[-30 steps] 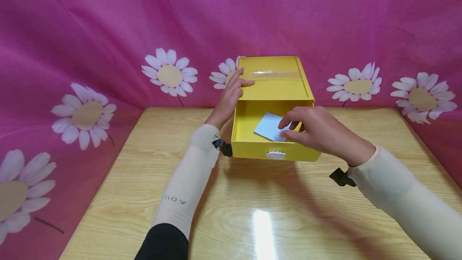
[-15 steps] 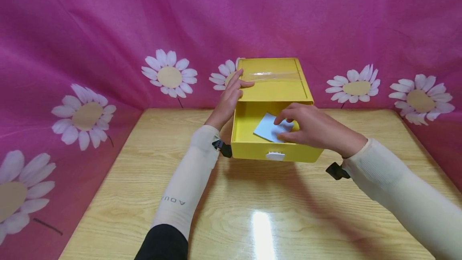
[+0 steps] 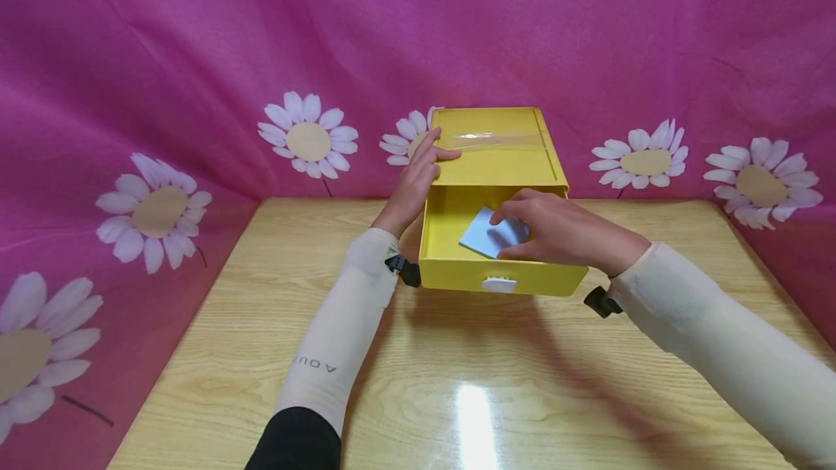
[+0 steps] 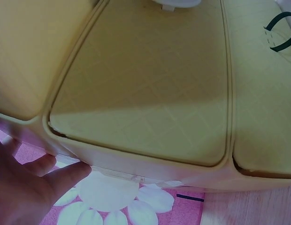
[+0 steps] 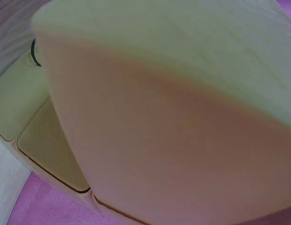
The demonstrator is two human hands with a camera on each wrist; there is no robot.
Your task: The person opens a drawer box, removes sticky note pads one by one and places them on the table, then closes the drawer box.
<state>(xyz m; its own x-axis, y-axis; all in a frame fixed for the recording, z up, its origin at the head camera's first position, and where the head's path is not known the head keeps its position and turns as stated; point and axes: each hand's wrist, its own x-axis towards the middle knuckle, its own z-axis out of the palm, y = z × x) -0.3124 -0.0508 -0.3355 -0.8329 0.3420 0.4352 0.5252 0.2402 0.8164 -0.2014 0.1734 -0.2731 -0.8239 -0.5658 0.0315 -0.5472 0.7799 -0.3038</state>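
A yellow box [image 3: 499,165] stands at the back of the table with its drawer [image 3: 451,272] pulled out toward me. Inside lies a light blue pad of paper [image 3: 480,233], partly covered by my right hand [image 3: 564,231]. That hand reaches in over the drawer's right side, thumb and forefinger bent and apart above the pad; whether they touch it cannot be seen. My left hand [image 3: 411,191] rests on the box's upper left edge, fingers extended. Fingers [image 4: 70,178] of that hand also show against the box in the left wrist view. A blurred pale surface fills most of the right wrist view.
A white handle [image 3: 499,284] sits on the drawer front. Clear tape [image 3: 483,140] crosses the box's top. Wood-grain table [image 3: 294,274] surrounds the box, and a pink cloth [image 3: 496,27] printed with white daisies hangs behind and at both sides.
My right hand has moved slightly left and deeper into the drawer, over the pad. My left hand stays on the box edge, and the pad has hardly moved.
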